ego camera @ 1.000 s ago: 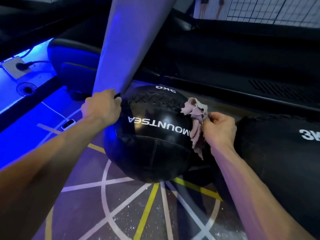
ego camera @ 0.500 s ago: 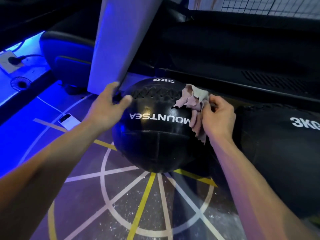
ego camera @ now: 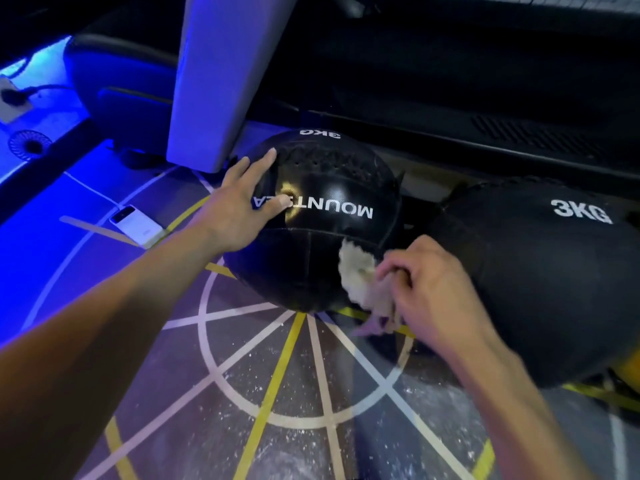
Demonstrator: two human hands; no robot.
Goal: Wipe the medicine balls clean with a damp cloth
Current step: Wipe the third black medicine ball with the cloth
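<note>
A black medicine ball marked MOUNTSEA and 3KG rests on the floor in the middle. My left hand lies flat on its upper left side, fingers spread and straight. My right hand grips a crumpled pale cloth and holds it against the ball's lower right side. A second black 3KG medicine ball sits just to the right, partly behind my right hand.
A slanted grey post rises behind the ball. Dark gym equipment runs along the back. A white phone lies on the floor at left, and a plugged socket is at far left. Painted floor lines cross in front.
My right hand has carried the cloth from the ball's upper right down to its lower right. My left hand has opened from a grip at the top left and now lies flat.
</note>
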